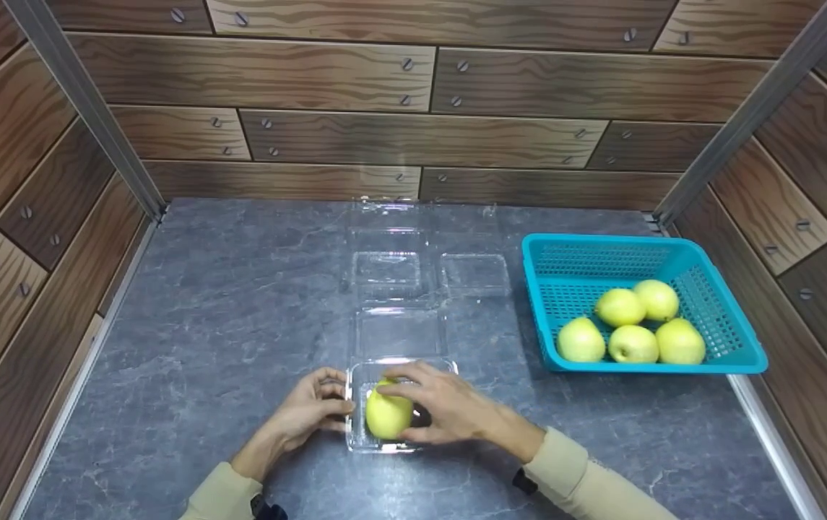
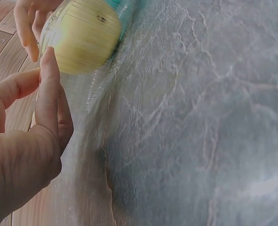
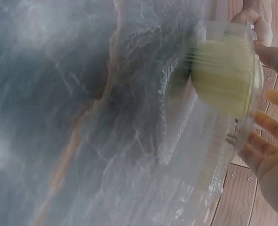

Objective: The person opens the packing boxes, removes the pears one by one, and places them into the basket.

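Observation:
A yellow-green apple (image 1: 388, 414) sits in the base of a clear plastic clamshell container (image 1: 357, 442) near the front of the table. My right hand (image 1: 449, 404) grips the apple from above, fingers over its far side and thumb near its lower right. The left hand (image 1: 310, 408) pinches the container's left rim between thumb and fingers. In the left wrist view the apple (image 2: 84, 37) shows its dark blossom end behind the clear wall. Through the plastic in the right wrist view, the apple (image 3: 223, 75) looks blurred.
A turquoise basket (image 1: 655, 367) with several yellow-green apples (image 1: 633, 344) stands at the right. Behind the container lie more clear plastic containers (image 1: 474, 274), hard to tell apart. Wood-patterned walls (image 1: 326, 76) enclose the grey marbled table (image 1: 225, 289).

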The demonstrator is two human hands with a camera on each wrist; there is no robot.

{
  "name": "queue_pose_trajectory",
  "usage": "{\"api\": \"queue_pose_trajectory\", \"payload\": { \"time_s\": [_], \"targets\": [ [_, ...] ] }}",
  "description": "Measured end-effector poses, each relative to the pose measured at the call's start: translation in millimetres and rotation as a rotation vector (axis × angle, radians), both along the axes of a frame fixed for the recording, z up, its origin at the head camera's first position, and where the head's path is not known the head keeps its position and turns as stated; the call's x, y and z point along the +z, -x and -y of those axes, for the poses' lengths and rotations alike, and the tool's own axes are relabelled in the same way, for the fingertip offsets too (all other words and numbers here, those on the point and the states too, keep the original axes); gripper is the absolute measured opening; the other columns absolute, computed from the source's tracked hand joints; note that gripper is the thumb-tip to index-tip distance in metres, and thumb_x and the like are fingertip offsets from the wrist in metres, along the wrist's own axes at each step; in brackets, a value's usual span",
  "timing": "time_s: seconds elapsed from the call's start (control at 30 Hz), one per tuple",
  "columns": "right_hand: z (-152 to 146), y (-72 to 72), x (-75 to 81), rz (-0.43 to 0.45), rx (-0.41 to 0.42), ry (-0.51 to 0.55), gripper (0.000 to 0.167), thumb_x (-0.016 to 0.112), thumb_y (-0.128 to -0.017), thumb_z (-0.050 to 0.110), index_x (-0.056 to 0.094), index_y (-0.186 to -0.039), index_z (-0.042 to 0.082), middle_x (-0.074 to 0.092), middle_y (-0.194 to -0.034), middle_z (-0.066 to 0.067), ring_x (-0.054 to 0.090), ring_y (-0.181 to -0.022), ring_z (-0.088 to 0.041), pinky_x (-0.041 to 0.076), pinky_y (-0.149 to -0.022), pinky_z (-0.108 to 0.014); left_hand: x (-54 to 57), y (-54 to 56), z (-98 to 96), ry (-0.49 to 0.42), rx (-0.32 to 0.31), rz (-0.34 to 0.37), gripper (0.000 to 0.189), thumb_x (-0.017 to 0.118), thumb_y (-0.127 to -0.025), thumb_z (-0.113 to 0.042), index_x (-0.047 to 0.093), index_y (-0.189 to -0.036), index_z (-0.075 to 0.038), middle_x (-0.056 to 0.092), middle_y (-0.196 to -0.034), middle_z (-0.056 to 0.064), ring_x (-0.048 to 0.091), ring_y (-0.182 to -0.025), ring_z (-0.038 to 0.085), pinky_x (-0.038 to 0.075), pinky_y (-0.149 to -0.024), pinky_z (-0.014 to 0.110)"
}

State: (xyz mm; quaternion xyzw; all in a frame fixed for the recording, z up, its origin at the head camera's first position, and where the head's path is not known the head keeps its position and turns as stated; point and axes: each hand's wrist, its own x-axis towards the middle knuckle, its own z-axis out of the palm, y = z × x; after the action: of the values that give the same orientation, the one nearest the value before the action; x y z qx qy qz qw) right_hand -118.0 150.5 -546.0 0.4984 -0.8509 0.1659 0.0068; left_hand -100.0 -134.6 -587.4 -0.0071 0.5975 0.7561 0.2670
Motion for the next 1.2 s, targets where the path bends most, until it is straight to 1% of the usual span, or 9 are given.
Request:
{"api": "queue_pose_trajectory", "payload": {
  "time_s": [0.27, 0.67, 0.93, 1.1, 1.2],
  "targets": [
    [7, -0.9, -5.2, 0.015, 0.018, -0.014, 0.064, 0.080, -0.090, 0.047, 0.060, -0.146, 0.024, 0.057, -0.153, -0.010, 0.058, -0.136, -0.027, 0.061, -0.106, -0.044, -0.1, 0.2, -0.2, 0.011, 0.007, 0.001, 0.043, 0.070, -0.089, 0.010, 0.047, -0.125, 0.005, 0.066, -0.100, 0.007, 0.069, -0.083, 0.016, 0.069, -0.069, 0.033],
    [12, 0.1, -6.2, 0.050, -0.020, -0.030, 0.068, 0.083, -0.086, 0.051, 0.061, -0.146, 0.026, 0.056, -0.155, -0.009, 0.059, -0.135, -0.026, 0.061, -0.106, -0.045, 0.4, -0.3, -0.8, 0.008, 0.002, 0.002, 0.042, 0.069, -0.089, 0.011, 0.047, -0.125, 0.005, 0.066, -0.099, 0.006, 0.070, -0.083, 0.017, 0.069, -0.070, 0.032],
    [16, 1.0, -10.7, 0.066, -0.011, -0.003, 0.068, 0.086, -0.084, 0.047, 0.062, -0.143, 0.024, 0.057, -0.153, -0.009, 0.059, -0.138, -0.028, 0.059, -0.111, -0.047, 0.5, -0.5, -1.2, 0.001, 0.003, 0.002, 0.042, 0.070, -0.089, 0.011, 0.047, -0.124, 0.004, 0.066, -0.098, 0.005, 0.069, -0.082, 0.016, 0.069, -0.068, 0.032],
    [20, 1.5, -10.9, 0.104, -0.022, -0.008, 0.069, 0.087, -0.083, 0.046, 0.061, -0.144, 0.025, 0.056, -0.154, -0.009, 0.058, -0.138, -0.029, 0.060, -0.108, -0.046, 0.5, -0.3, -0.7, -0.001, 0.002, 0.006, 0.043, 0.072, -0.088, 0.010, 0.047, -0.122, 0.002, 0.064, -0.095, 0.003, 0.069, -0.078, 0.014, 0.068, -0.065, 0.030],
    [22, 1.7, -10.5, 0.126, -0.023, -0.011, 0.069, 0.087, -0.084, 0.044, 0.061, -0.144, 0.024, 0.055, -0.154, -0.011, 0.059, -0.138, -0.030, 0.059, -0.109, -0.046, 0.2, -0.3, -0.7, -0.001, 0.008, 0.011, 0.044, 0.074, -0.087, 0.009, 0.047, -0.122, 0.002, 0.064, -0.096, 0.004, 0.069, -0.078, 0.014, 0.068, -0.065, 0.030]
  ]
}}
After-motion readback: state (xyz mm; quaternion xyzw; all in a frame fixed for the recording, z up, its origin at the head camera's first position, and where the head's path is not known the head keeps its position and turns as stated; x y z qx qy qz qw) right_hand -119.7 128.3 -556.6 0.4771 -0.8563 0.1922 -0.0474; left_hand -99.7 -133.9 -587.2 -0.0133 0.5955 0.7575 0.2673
